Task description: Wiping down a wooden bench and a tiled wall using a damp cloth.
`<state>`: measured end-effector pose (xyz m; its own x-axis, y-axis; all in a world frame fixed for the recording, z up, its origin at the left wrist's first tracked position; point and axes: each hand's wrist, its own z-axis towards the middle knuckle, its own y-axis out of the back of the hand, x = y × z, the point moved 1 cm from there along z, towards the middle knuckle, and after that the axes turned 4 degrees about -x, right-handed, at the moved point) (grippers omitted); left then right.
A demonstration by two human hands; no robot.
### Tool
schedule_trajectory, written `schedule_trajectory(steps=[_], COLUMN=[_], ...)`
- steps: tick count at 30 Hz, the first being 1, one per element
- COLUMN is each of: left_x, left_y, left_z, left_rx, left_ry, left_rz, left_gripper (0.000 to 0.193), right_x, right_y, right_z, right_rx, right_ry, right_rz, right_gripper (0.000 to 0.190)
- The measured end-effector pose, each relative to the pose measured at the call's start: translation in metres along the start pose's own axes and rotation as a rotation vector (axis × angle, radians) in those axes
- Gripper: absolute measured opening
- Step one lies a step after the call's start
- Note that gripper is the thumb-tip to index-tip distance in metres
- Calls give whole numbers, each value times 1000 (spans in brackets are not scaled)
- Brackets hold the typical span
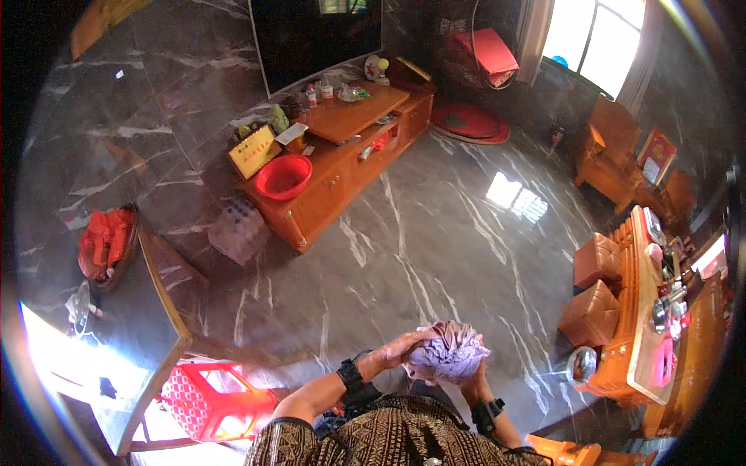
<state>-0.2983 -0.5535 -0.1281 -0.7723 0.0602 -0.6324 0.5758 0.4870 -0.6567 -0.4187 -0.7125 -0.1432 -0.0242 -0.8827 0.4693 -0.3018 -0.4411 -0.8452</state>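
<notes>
A bunched purple-grey cloth (447, 354) is held between both hands in front of my body, above the marble-patterned floor. From the left, my left hand (402, 348) grips the cloth with the thumb side up. My right hand (475, 376) holds its right and lower side, with the fingers partly hidden by the folds. Each wrist wears a black strap. Farther off, a red plastic basin (284, 177) rests on the near end of a wooden TV cabinet (326, 204).
At the lower left are a red plastic stool (204, 402) and a table (152, 326) bearing a red bag (105, 239). To the right, brown padded stools (591, 314) stand beside a long tea table (641, 349), with a metal bin (581, 366) near it. Wooden furniture (562, 451) reaches in at the bottom right.
</notes>
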Motion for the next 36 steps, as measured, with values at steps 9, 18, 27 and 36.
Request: schedule_trajectory(steps=[9, 18, 27, 36], left_x=[-105, -203, -319, -473], left_y=[168, 300, 443, 561], left_z=[31, -42, -61, -52], left_rx=[-768, -1199, -1143, -1104], left_ry=[-304, -554, -568, -574], left_rz=[199, -140, -199, 72], left_gripper=[56, 26, 22, 32], right_x=[-20, -102, -159, -203], right_y=[-9, -85, -191, -283], right_z=[218, 423, 573, 742], right_rx=[-83, 98, 52, 40], right_ry=[-328, -837, -603, -327], right_rz=[-29, -150, -337, -621], right_gripper=[50, 36, 28, 30])
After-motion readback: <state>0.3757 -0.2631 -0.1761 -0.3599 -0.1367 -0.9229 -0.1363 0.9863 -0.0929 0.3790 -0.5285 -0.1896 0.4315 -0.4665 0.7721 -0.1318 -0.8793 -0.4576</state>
